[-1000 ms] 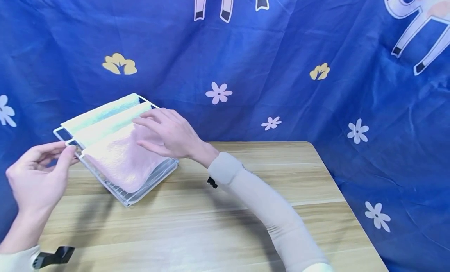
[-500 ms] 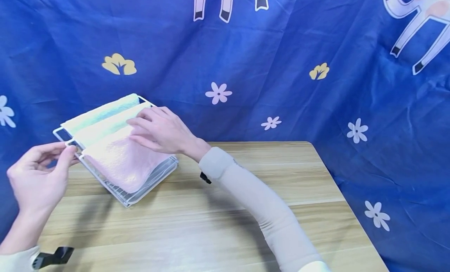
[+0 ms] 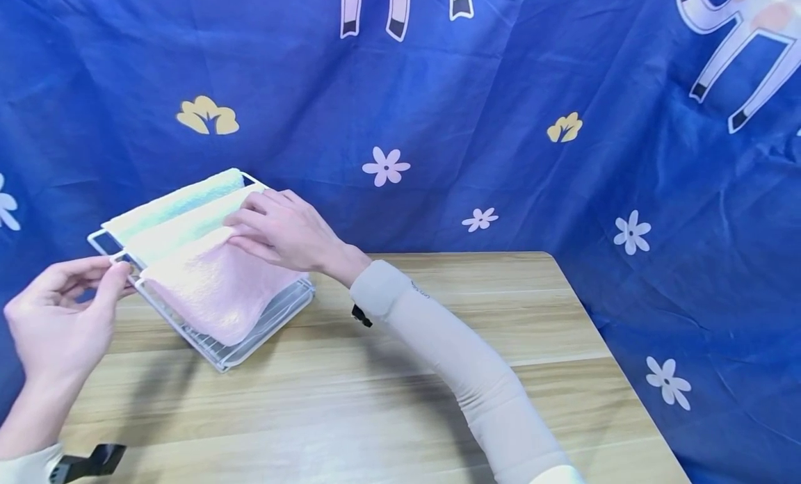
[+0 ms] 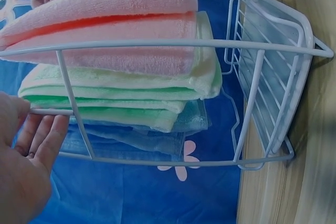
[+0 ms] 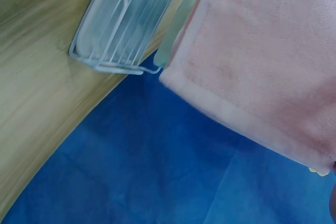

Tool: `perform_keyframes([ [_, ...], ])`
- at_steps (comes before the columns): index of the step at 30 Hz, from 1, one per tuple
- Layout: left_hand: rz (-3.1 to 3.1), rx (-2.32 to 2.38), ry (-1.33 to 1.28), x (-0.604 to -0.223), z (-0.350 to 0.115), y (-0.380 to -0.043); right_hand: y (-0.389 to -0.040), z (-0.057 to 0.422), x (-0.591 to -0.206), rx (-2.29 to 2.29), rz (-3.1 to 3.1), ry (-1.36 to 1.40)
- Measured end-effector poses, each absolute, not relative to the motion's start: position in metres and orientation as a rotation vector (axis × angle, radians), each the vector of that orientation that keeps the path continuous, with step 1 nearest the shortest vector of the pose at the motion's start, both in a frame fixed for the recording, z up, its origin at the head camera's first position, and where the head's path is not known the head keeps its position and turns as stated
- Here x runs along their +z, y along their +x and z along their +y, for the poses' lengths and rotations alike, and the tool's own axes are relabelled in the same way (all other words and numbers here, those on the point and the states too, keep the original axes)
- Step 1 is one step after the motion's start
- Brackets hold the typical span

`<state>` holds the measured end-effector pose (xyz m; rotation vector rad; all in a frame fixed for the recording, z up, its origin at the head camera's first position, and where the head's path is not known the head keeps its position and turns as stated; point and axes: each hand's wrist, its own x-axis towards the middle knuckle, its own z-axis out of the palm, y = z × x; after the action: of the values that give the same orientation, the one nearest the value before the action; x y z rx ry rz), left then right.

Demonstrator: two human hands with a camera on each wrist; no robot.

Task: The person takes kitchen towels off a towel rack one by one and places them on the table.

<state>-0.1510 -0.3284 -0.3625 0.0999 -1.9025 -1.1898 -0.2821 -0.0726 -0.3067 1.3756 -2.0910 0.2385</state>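
A white wire rack point(image 3: 222, 362) stands toward the left of the table, with towels draped over its bars. Frontmost hangs a pink towel point(image 3: 206, 282); behind it come a pale green towel point(image 4: 152, 90) and a blue towel point(image 4: 157, 139). My left hand point(image 3: 62, 310) grips a short bar at the rack's upper left end between thumb and fingers. At the upper right of the pink towel, my right hand point(image 3: 284, 230) pinches its top fold, where the cloth is drawn up. Only a sliver of that hand shows in the right wrist view.
Under the towels, the rack has a pale tray point(image 4: 286, 66) in its base. The wooden table point(image 3: 400, 373) ends at a right edge, and a blue patterned curtain point(image 3: 300, 108) hangs behind and beside it.
My right hand has moved slightly left and its fingers have closed on the pink towel's upper part, which now puckers there. The left hand keeps its hold on the rack.
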Motion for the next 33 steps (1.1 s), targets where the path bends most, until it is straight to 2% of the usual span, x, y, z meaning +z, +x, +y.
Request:
perform_keyframes([
  [33,-1.927,-1.101,0.129,-0.362,-0.326,-0.152,-0.285,-0.071,-0.288,0.487,-2.271,1.428],
])
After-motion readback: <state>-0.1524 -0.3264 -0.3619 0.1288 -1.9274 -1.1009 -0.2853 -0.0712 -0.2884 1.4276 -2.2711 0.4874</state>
